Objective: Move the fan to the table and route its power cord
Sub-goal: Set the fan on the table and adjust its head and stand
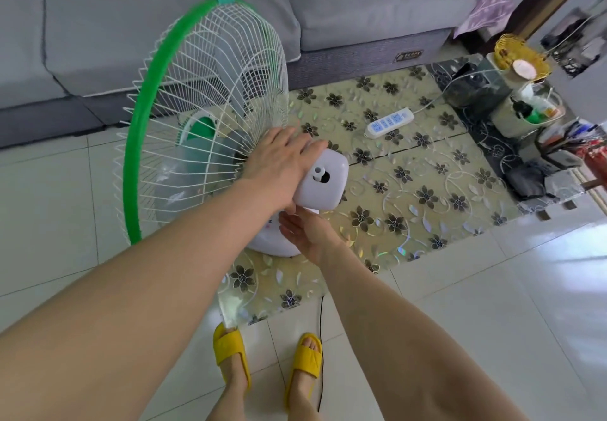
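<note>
Desk fan (203,118) stands at near-left corner of floral worktop (427,171). Left hand (279,164) curled over motor housing (323,181); right hand (307,230) cupped w/ palm up at neck under it. Black power cord (321,338) hangs to floor.

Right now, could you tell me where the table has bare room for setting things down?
Bare: the flower-patterned table top between the green-rimmed white fan and the white power strip, and nearer the front edge. Crowded: the far right end, around the yellow wire basket.
</note>
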